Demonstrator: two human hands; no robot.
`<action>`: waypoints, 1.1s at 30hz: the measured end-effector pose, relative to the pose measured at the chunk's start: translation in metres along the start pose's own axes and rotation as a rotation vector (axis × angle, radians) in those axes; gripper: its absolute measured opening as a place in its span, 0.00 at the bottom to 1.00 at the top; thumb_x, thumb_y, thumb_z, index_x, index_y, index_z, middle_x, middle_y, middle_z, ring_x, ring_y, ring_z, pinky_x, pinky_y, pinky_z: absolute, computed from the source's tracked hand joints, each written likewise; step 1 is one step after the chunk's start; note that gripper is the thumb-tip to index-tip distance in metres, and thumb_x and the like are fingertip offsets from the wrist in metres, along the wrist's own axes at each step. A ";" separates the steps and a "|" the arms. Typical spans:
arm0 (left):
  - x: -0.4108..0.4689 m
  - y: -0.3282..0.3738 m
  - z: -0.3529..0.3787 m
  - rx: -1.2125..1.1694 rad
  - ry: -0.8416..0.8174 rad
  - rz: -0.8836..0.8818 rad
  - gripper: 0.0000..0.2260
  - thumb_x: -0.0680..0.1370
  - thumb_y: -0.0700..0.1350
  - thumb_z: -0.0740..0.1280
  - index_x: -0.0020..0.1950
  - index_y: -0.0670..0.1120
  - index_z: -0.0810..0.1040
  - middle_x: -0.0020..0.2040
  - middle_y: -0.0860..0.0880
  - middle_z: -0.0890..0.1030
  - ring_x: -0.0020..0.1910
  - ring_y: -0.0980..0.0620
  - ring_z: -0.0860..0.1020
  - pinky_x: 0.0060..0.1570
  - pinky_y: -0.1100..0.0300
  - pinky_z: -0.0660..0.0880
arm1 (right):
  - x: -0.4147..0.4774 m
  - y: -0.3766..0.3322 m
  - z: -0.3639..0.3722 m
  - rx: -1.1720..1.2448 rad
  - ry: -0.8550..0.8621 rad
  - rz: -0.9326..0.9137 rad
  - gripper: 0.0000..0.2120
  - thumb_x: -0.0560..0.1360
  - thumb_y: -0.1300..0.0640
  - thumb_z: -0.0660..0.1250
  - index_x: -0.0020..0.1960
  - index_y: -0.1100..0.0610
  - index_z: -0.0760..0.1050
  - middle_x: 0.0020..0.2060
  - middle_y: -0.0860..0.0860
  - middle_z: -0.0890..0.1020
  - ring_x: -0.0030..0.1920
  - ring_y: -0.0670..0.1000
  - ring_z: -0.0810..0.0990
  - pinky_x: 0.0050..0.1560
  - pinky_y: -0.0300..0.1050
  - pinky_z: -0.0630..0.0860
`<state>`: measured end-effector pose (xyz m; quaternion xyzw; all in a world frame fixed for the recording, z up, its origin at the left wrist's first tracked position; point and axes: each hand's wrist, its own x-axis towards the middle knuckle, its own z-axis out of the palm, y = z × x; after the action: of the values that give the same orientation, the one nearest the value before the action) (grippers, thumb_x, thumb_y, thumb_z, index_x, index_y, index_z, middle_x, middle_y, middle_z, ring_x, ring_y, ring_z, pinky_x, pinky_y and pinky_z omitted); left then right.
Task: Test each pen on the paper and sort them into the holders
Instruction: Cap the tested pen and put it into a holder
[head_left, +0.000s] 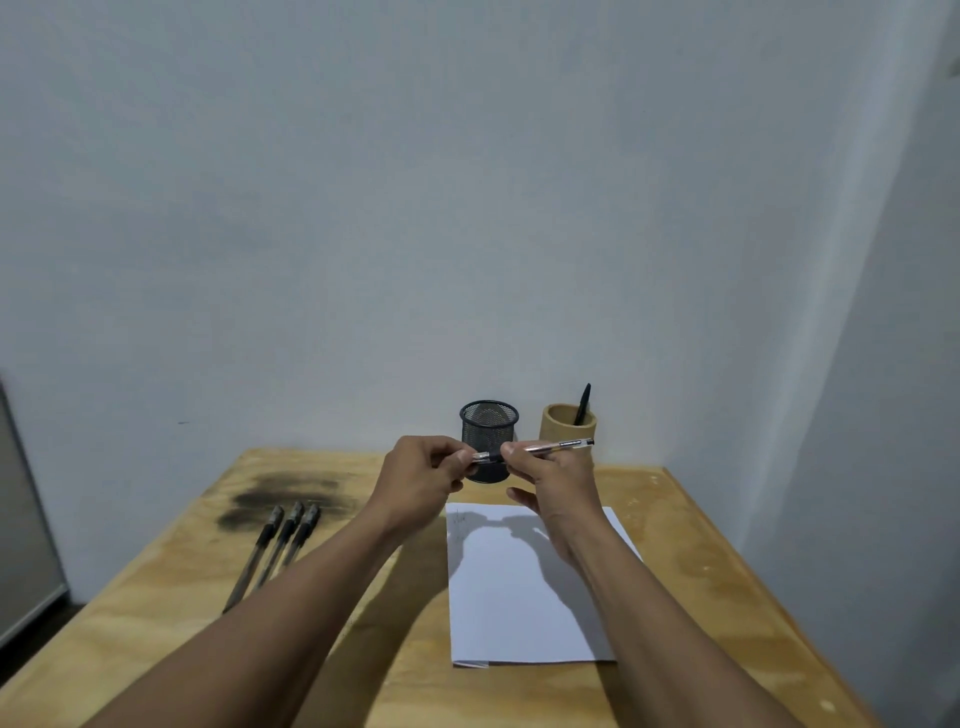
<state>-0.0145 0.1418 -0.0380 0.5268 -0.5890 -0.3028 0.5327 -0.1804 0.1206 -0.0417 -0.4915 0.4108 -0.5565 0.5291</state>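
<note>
Sorted: one pen (583, 404) in wooden holder (558, 427), beside empty mesh holder (487, 426). In test: pen (550, 447), both hands' fingers (511, 450) grasping it. Untested: three pens (283, 540), left of mesh holder.

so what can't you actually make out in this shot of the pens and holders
- Head view: the scribble on the paper near its top left corner is too faint and small to read.
- Head view: the base of the mesh holder is hidden behind the left hand and right hand.
- Head view: the held pen, capped or not, is hidden by fingers.
- Head view: the lower ends of three pens are covered by the left forearm.
</note>
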 end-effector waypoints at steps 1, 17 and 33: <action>-0.002 0.003 0.001 -0.033 0.006 -0.007 0.08 0.80 0.41 0.66 0.44 0.45 0.84 0.40 0.46 0.85 0.38 0.53 0.80 0.53 0.49 0.82 | -0.001 -0.001 0.001 0.013 -0.004 0.002 0.02 0.76 0.59 0.74 0.44 0.56 0.83 0.42 0.51 0.88 0.46 0.48 0.86 0.45 0.47 0.80; 0.011 0.019 -0.020 0.010 -0.005 -0.034 0.07 0.80 0.43 0.66 0.48 0.45 0.83 0.44 0.48 0.83 0.44 0.51 0.79 0.53 0.48 0.81 | 0.008 -0.039 -0.026 -0.129 -0.074 -0.044 0.03 0.72 0.66 0.75 0.43 0.62 0.81 0.31 0.45 0.82 0.31 0.45 0.77 0.34 0.42 0.72; 0.058 -0.017 0.019 0.279 0.091 -0.130 0.26 0.76 0.47 0.71 0.73 0.45 0.69 0.64 0.46 0.78 0.57 0.48 0.78 0.51 0.60 0.73 | 0.078 -0.069 -0.019 -0.791 0.020 -0.332 0.05 0.78 0.53 0.69 0.53 0.51 0.79 0.44 0.50 0.85 0.48 0.52 0.84 0.47 0.47 0.77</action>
<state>-0.0200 0.0786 -0.0405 0.6456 -0.5654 -0.2277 0.4600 -0.2088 0.0494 0.0307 -0.7106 0.5131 -0.4382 0.1993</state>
